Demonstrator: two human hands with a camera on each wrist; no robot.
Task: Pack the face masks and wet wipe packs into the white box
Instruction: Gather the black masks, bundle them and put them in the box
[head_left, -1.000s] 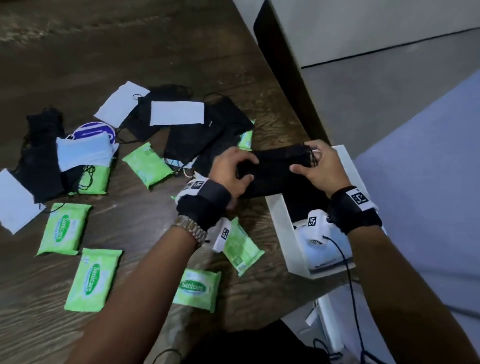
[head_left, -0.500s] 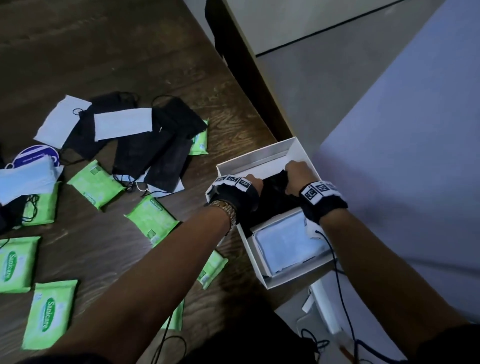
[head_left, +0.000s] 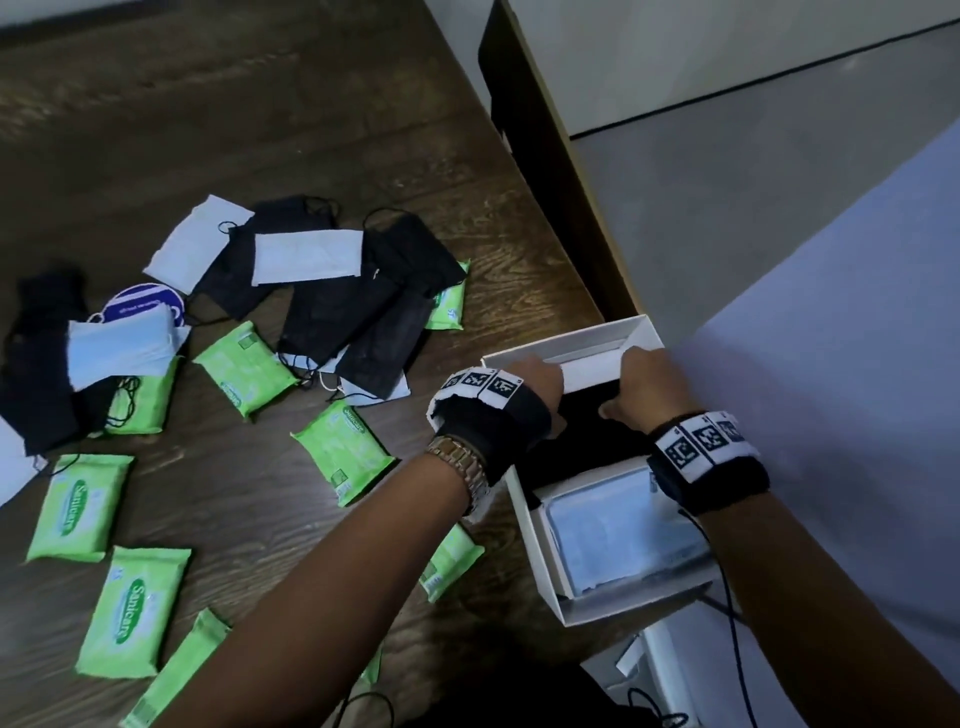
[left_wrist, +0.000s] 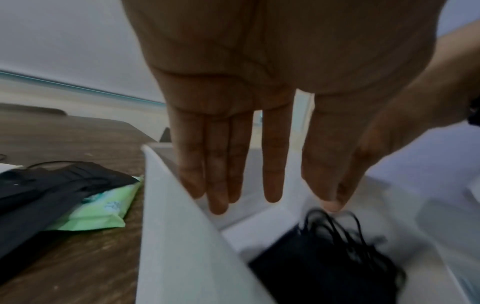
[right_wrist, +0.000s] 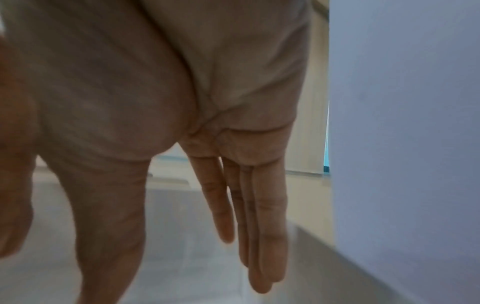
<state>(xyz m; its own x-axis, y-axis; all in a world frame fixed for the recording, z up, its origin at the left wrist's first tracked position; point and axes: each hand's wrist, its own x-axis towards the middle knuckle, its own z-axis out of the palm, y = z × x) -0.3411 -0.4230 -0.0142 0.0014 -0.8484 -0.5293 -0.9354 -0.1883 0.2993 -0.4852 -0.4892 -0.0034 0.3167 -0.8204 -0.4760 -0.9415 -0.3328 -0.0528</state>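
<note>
- Hovering both hands over the far half of the white box (head_left: 576, 597), I have my left hand (head_left: 524, 387) and right hand (head_left: 644, 384) flat-fingered and holding nothing, one at each end of the black masks (head_left: 582, 415), so the stack lies level.
- The black masks sit inside the box beside the pale blue masks (head_left: 623, 530), side by side to save room.
- Loose masks (head_left: 358, 306) and green wipe packs (head_left: 340, 449) lie on the desk (head_left: 311, 130) within my left reach, not yet packed.
- The box sits at the desk's edge, close to me.
</note>
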